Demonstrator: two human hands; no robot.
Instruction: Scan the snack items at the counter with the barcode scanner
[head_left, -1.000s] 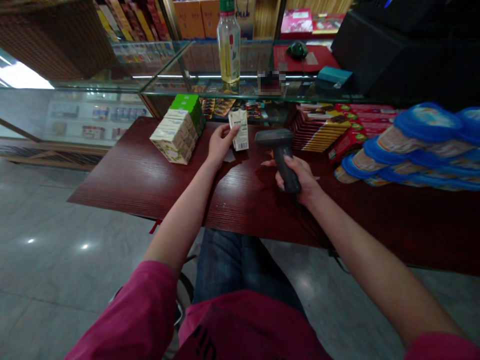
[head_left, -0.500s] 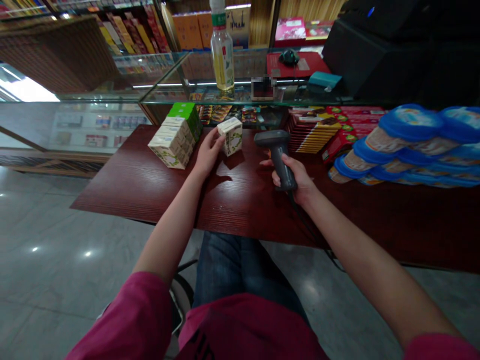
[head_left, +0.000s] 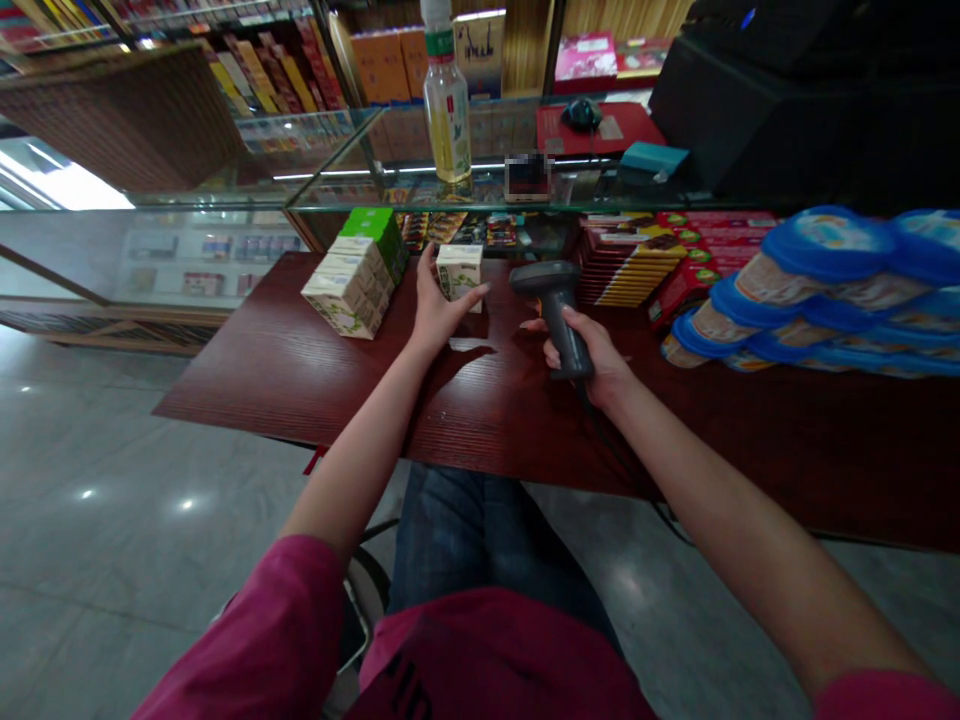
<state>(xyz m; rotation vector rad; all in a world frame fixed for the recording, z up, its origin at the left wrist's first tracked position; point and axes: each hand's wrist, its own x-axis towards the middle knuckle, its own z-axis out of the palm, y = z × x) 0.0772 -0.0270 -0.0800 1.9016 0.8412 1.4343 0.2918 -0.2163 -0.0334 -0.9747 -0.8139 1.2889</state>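
Observation:
On the brown counter stands a small white carton (head_left: 461,262) with green print. My left hand (head_left: 439,312) is spread around its left and near sides, thumb stretched across its front and fingers apart. Whether the fingers touch the carton I cannot tell. A row of similar cartons (head_left: 346,285) stands left of that hand, with a bright green one (head_left: 375,228) at the far end. My right hand (head_left: 596,355) is wrapped round the handle of a dark grey barcode scanner (head_left: 562,315), its head turned left towards the carton. The scanner's cable hangs below the hand.
Blue-lidded tubs (head_left: 817,250) are stacked at the right. Yellow-and-brown packets (head_left: 626,262) and red boxes (head_left: 682,285) stand beside them. On the glass shelf behind are a bottle (head_left: 448,120), a computer mouse (head_left: 582,115) and a teal box (head_left: 654,160).
My left hand has moved slightly right, and its thumb has swung out across the carton's front. The carton has turned a little. My right hand and the scanner stay nearly still.

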